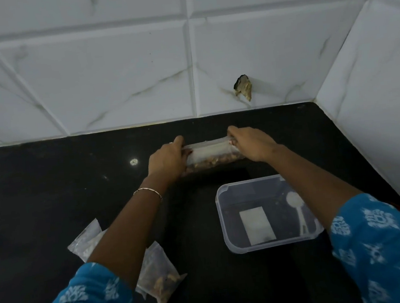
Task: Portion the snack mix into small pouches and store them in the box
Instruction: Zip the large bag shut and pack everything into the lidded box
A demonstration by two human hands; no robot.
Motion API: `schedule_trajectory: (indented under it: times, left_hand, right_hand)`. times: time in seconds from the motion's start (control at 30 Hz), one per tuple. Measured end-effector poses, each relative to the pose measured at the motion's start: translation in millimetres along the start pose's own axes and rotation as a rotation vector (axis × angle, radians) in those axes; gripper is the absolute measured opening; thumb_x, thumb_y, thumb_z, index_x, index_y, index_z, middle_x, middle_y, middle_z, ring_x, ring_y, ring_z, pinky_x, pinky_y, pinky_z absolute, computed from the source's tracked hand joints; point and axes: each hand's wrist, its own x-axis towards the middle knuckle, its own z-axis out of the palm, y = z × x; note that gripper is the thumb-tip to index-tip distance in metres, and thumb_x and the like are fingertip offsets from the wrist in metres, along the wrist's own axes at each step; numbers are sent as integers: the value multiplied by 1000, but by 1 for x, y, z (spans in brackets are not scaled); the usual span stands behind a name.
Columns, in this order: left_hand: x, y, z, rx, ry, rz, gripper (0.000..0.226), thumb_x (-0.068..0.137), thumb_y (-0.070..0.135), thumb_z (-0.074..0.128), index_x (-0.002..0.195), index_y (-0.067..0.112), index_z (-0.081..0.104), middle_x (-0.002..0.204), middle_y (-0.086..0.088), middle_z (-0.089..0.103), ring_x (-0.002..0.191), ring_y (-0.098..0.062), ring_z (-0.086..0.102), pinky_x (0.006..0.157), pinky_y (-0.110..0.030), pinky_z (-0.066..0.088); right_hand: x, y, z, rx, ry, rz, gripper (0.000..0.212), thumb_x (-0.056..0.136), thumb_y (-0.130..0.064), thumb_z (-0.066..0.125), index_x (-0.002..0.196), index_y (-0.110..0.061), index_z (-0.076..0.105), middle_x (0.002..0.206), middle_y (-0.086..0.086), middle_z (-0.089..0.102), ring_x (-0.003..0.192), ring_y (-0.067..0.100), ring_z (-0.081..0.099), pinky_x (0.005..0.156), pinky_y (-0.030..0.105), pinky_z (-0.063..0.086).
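**Inspector:** State of the hands?

**Assistant:** Both are engaged. The left hand (167, 159) grips the left end of a clear pouch (209, 150), with the fingers curled over its top edge. The right hand (251, 144) grips the right end in the same manner. The pouch is stretched level between them.

**Inspector:** Contents?

**Assistant:** Brown snack mix (209, 162) lies along the lower part of the pouch, and the upper strip looks clear. Whether the pouch rests on the black counter (52, 188) or sits just above it cannot be told.

**Inspector:** Location of the box?

**Assistant:** The clear box (275, 245) stands on the counter on the near side of the right hand, partly under the right forearm. Inside it are a white scoop (295, 203) and a flat white rectangle (257, 225). Whether that is a card or a label cannot be told.

**Inspector:** Other pouches?

**Assistant:** Two filled pouches lie on the counter beside the left forearm, well behind the left hand. One (86, 241) is on the forearm's outer side and the other (159, 273) on its inner side. The arm partly covers both.

**Inspector:** Surroundings?

**Assistant:** A white tiled wall (91, 76) rises beyond the hands and returns along the right. It has a chipped hole (243, 87) above the right hand. There is a thin bracelet (148, 191) on the left wrist, and the sleeves (383, 244) are blue and patterned.
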Motion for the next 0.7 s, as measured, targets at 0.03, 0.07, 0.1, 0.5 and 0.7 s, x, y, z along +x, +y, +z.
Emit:
schedule_trajectory:
  times: [0.03, 0.07, 0.1, 0.5, 0.7]
  left_hand:
    - [-3, 7, -9, -53, 48, 15, 30, 98, 39, 46, 117, 17, 47, 107, -13, 64, 95, -34, 61, 73, -39, 45]
    - [-6, 15, -17, -100, 87, 34, 29, 97, 39, 47, 115, 17, 49, 106, -11, 64, 94, -33, 62, 72, -38, 44]
    - [-8, 24, -24, -136, 113, 50, 27, 97, 39, 48, 113, 17, 51, 104, -11, 65, 94, -32, 61, 72, -37, 44]
    - [-72, 105, -39, -341, -18, 277, 9, 95, 15, 47, 102, 17, 41, 87, -3, 55, 76, -23, 57, 65, -33, 41]
    - [-91, 117, -22, -310, -168, 281, 26, 98, 13, 41, 113, 16, 61, 113, -6, 57, 95, -22, 59, 79, -28, 44]
  right_hand:
    - [-8, 1, -9, -2, 49, 1, 15, 98, -21, 49, 112, -17, 45, 106, 9, 60, 81, 19, 55, 65, 32, 39]
    - [-15, 3, -17, 9, 91, 16, 17, 99, -22, 48, 114, -15, 46, 106, 9, 61, 81, 20, 56, 65, 32, 40]
    - [-23, 5, -25, 31, 123, 40, 18, 99, -22, 47, 115, -14, 47, 106, 10, 62, 83, 22, 57, 67, 34, 42]
    - [-145, 15, -40, 240, 292, 259, 9, 93, -15, 55, 100, -15, 49, 93, 3, 57, 82, 23, 54, 67, 29, 32]
    - [-168, 1, -24, 229, 325, 378, 17, 91, -13, 55, 106, -13, 47, 96, 5, 61, 84, 24, 57, 71, 33, 42]
